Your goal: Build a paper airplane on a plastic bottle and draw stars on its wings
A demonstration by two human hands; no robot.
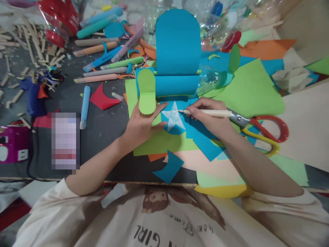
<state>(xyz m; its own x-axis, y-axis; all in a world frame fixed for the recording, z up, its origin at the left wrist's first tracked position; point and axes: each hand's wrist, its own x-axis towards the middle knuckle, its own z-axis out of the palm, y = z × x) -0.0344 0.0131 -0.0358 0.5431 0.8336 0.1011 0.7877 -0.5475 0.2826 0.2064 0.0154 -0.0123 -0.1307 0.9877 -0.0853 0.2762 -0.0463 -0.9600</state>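
A white star [174, 118] shows on a rounded piece of blue paper [164, 126] in front of me. My right hand [209, 115] grips a cream-coloured marker pen [216, 112], its tip at the star's upper right side. My left hand [144, 125] lies with fingers spread at the blue paper's left edge. Over its knuckles hangs a folded light green paper strip [147, 97] with rounded ends. Behind the star stands a blue paper-covered form with a tall rounded back [178, 43]. Scissors [250, 121] with red and yellow handles lie by my right forearm.
Several markers [102, 48] lie at the back left, near scattered wooden sticks [33, 41] and a blue glue gun [33, 91]. A blurred-out phone [65, 140] rests left of my forearm. Clear plastic bottles [213, 27] fill the back; green paper [253, 89] spreads rightward.
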